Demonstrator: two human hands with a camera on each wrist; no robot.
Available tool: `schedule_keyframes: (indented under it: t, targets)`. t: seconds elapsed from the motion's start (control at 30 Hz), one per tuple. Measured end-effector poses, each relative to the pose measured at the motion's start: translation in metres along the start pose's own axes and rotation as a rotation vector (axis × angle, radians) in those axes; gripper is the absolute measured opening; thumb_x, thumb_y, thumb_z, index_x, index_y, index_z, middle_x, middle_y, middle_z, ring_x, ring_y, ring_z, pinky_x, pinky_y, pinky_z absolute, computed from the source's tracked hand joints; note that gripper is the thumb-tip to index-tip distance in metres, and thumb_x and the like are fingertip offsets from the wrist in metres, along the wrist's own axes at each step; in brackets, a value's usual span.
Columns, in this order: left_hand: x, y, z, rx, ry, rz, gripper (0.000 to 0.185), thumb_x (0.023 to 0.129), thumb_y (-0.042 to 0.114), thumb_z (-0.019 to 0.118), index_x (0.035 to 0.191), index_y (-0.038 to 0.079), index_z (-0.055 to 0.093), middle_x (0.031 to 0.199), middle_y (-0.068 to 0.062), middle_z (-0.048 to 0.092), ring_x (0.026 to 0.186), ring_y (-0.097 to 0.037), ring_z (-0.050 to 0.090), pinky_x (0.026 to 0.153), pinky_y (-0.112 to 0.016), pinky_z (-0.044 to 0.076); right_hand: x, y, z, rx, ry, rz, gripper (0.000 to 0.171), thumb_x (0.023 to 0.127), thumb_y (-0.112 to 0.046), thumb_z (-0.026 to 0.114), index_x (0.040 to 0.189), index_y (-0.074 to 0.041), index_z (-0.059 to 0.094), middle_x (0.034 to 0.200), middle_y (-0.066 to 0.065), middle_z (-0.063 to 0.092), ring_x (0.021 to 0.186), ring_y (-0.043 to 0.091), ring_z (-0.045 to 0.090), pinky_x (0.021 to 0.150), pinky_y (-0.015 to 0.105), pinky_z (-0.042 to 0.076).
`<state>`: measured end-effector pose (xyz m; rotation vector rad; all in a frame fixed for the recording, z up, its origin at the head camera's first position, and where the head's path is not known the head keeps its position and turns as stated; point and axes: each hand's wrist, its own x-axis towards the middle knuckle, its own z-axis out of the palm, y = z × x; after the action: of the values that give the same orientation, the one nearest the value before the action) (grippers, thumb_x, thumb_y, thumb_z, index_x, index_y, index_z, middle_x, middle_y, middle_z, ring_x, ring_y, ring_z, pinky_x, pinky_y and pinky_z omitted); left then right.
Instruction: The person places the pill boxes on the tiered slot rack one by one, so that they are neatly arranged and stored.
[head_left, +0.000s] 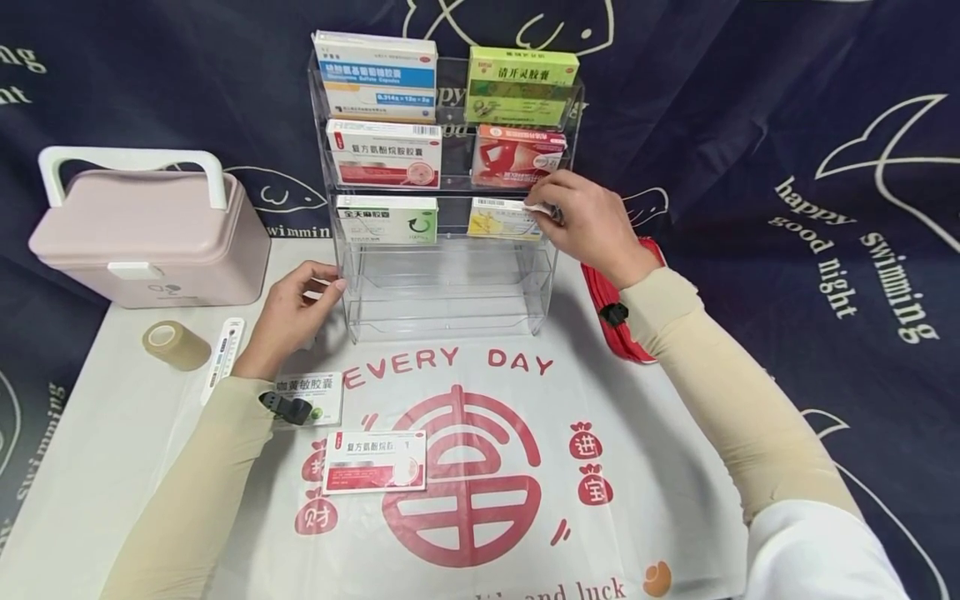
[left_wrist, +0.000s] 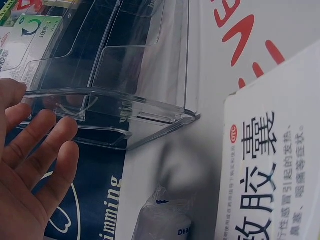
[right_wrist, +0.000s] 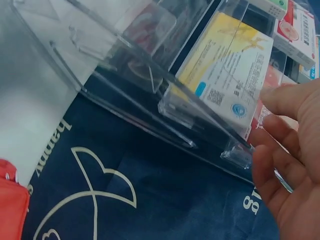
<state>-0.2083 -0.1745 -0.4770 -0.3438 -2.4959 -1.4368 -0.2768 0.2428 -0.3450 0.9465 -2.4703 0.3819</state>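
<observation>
left hand [head_left: 288, 312] flat against clear rack's [head_left: 442, 287] left wall, grip apart, bracing it | right hand [head_left: 581, 221] grip pinched on yellow box [head_left: 501, 219], third shelf right, label facing out | two boxes [head_left: 373, 461] wait on table [head_left: 645, 450]

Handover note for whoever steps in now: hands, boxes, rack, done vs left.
Left hand: open, fingers against the clear rack at its lower left edge.
Right hand: fingers on the yellow box in the third tier, right side.
Done: six boxes sit in the top three tiers.
Left: lower tiers hold nothing; the red-and-white box and green-dot box lie on the mat.
</observation>
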Motion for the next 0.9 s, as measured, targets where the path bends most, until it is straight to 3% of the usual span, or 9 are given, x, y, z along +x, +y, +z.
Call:
schedule_keyframes:
  t: [0.23, 0.33, 0.53, 0.6, 0.7, 0.9]
  targets:
    - [-0.002, -0.003, 0.001, 0.007, -0.001, -0.008, 0.027, 0.101, 0.026, 0.065, 0.117, 0.004, 0.066, 0.108, -0.01, 0.068, 0.09, -0.015, 0.062, 0.075, -0.021, 0.048, -0.019, -0.017, 0.014, 0.122, 0.098, -0.016, 0.015, 0.09, -0.009, 0.076, 0.105, -0.01, 0.077, 0.116, 0.003, 0.068, 0.104, 0.02, 0.064, 0.076, 0.044, 0.055]
    - [-0.002, -0.003, 0.001, 0.012, -0.002, -0.014, 0.027, 0.102, 0.027, 0.065, 0.117, 0.004, 0.066, 0.108, -0.01, 0.068, 0.091, -0.014, 0.062, 0.075, -0.021, 0.048, -0.028, -0.032, 0.025, 0.209, 0.076, -0.025, 0.017, 0.089, -0.008, 0.077, 0.106, -0.008, 0.076, 0.114, 0.004, 0.069, 0.105, 0.021, 0.064, 0.079, 0.04, 0.054]
    - [-0.001, -0.004, 0.002, 0.003, 0.0, -0.004, 0.027, 0.101, 0.026, 0.065, 0.117, 0.004, 0.066, 0.108, -0.011, 0.068, 0.09, -0.014, 0.062, 0.075, -0.021, 0.047, -0.05, -0.063, 0.055, 0.383, -0.121, 0.022, 0.02, 0.092, -0.017, 0.078, 0.11, -0.012, 0.074, 0.112, 0.0, 0.069, 0.099, 0.017, 0.064, 0.075, 0.035, 0.055]
    - [-0.001, -0.004, 0.002, 0.005, -0.001, -0.004, 0.027, 0.101, 0.026, 0.065, 0.117, 0.005, 0.066, 0.107, -0.01, 0.068, 0.09, -0.014, 0.062, 0.075, -0.021, 0.047, -0.057, -0.072, 0.064, 0.41, -0.186, 0.038, 0.021, 0.092, -0.02, 0.078, 0.112, -0.014, 0.074, 0.111, -0.003, 0.069, 0.097, 0.016, 0.064, 0.073, 0.035, 0.054]
    - [0.0, -0.004, 0.002, 0.011, -0.002, -0.005, 0.027, 0.101, 0.027, 0.065, 0.118, 0.005, 0.066, 0.108, -0.009, 0.068, 0.091, -0.013, 0.062, 0.075, -0.021, 0.047, -0.065, -0.085, 0.078, 0.446, -0.284, 0.036, 0.025, 0.093, -0.023, 0.077, 0.116, -0.013, 0.073, 0.11, -0.002, 0.069, 0.098, 0.016, 0.065, 0.08, 0.036, 0.054]
    - [0.001, -0.005, 0.002, 0.015, 0.002, -0.009, 0.028, 0.101, 0.029, 0.066, 0.117, 0.006, 0.066, 0.108, -0.007, 0.068, 0.09, -0.01, 0.062, 0.074, -0.02, 0.047, -0.079, -0.114, 0.106, 0.508, -0.5, 0.01, 0.029, 0.095, -0.029, 0.074, 0.118, -0.011, 0.073, 0.112, 0.0, 0.071, 0.096, 0.013, 0.066, 0.083, 0.029, 0.052]
